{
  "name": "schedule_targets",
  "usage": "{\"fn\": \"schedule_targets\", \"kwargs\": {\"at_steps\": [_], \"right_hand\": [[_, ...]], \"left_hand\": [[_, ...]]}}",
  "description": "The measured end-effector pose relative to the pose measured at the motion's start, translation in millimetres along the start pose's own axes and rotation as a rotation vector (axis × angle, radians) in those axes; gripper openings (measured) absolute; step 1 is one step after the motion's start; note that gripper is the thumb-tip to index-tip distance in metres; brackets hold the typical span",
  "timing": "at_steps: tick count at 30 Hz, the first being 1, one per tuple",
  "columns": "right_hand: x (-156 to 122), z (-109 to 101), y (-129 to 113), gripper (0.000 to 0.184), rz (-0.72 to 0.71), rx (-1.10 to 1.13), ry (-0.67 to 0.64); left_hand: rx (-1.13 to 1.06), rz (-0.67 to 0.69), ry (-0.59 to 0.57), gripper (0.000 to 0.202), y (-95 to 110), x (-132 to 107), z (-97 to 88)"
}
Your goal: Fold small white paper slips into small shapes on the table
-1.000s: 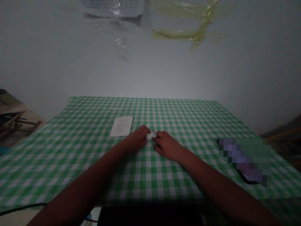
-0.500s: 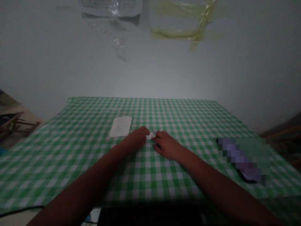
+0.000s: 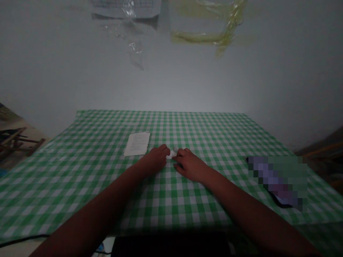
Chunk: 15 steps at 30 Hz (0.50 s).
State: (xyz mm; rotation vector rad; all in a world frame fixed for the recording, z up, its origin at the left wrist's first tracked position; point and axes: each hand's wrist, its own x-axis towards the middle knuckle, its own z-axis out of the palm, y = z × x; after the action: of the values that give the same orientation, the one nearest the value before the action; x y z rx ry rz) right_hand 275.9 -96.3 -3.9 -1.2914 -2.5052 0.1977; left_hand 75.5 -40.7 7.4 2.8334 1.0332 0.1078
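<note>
Both my hands rest side by side on a green and white checked tablecloth [image 3: 107, 171], near the middle of the table. My left hand [image 3: 157, 159] and my right hand [image 3: 189, 166] have their fingers curled together around a small white piece of paper [image 3: 172, 154] pinched between them. Only a sliver of that paper shows between the fingertips. The room is dim.
A white printed sheet [image 3: 137, 143] lies flat just beyond and left of my left hand. A dark flat object, partly blurred out [image 3: 278, 180], lies at the right side of the table. A pale wall stands behind the table; wooden furniture [image 3: 13, 139] sits at far left.
</note>
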Motion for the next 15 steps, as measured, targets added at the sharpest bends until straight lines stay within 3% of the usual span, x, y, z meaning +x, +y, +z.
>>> {"fn": "schedule_targets", "kwargs": {"at_steps": [15], "right_hand": [[0.6,6.4,6.0,0.022,-0.015,0.080,0.058]], "left_hand": [[-0.181,0.022,0.199,0.022,-14.6,-1.8,13.2]]}}
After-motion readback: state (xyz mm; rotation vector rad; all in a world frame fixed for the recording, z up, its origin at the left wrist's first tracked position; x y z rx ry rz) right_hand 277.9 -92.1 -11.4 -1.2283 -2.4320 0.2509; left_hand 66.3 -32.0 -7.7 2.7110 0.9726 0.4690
